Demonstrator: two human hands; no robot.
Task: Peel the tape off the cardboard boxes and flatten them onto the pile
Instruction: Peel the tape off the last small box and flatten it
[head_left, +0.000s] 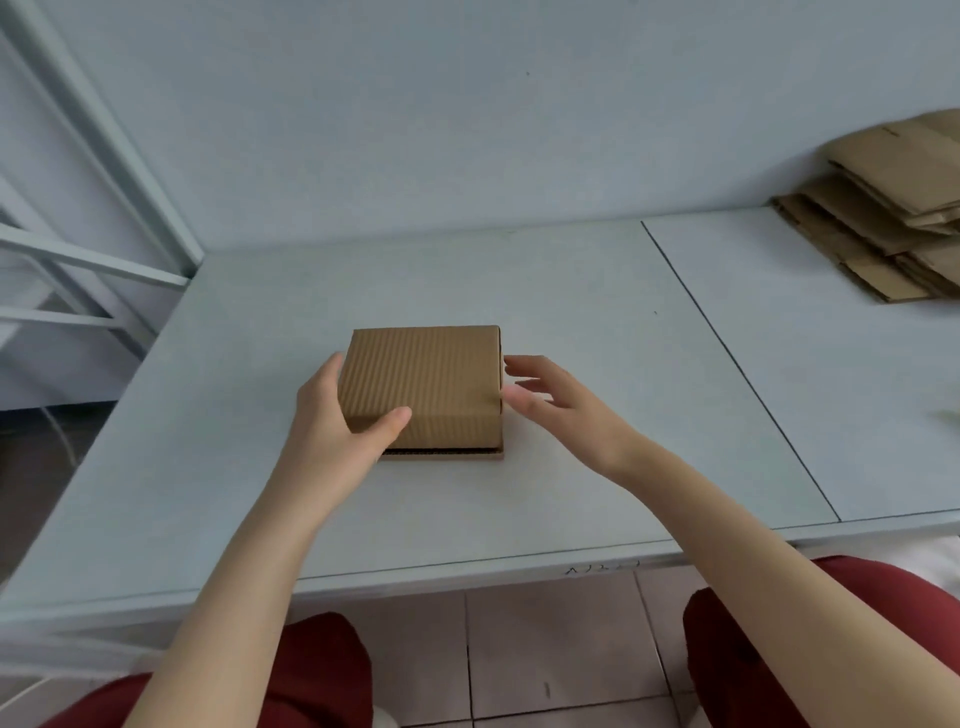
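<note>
Now, with left grip (332, 421) curled on the box (426, 379), right grip (561, 405) spread just beside: hold steady on tabletop (519, 519), search the tape end, peel slowly.

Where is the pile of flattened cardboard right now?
In the head view, the pile of flattened cardboard lies at the far right of the table, against the wall, well right of the box.

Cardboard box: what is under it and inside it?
The box rests on the table. It is closed, so its inside is hidden; only a dark slit shows along its near bottom edge. The left hand covers its left side.
</note>
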